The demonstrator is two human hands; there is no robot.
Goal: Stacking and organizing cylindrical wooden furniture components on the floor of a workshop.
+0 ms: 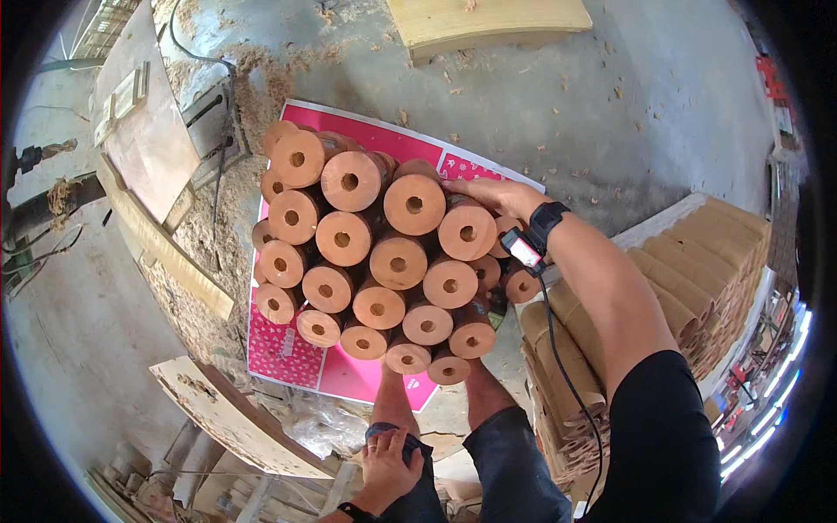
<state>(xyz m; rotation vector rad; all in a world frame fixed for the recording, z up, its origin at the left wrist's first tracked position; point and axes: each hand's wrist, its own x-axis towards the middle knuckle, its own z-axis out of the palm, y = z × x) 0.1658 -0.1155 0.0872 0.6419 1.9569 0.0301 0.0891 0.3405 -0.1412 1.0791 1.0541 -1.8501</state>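
A grey concrete floor (680,96) spreads under everything, strewn with wood shavings (261,83) on the upper left. On the right, a big pile of brown rounded pieces (697,270) stands in close rows, reaching nearly to the person's legs. A pink patterned sheet (366,122) lies in the middle, white along its border, and on it sits the stack of reddish-brown wooden cylinders (398,261), just in front of the legs, their round ends facing the person, each visible front end with a dark hole near its centre. A pale wooden panel (235,418) slants across the lower left, and a shorter yellowish board (488,19) lies at the top, well apart from the stack. Dark shorts (514,462) cover the person's thighs. The right hand (490,193) reaches over the stack's upper right, lying against the far side of the cylinders there; its fingers stretch out toward the left, but how tightly they press cannot be told. The left hand (390,466) rests near the knee, its fingers laid out over the leg and slightly spread, pinching nothing. Smallest are a dark wrist device (526,251) with a lit screen on the right arm and the thin black cable (565,375) running down from it.
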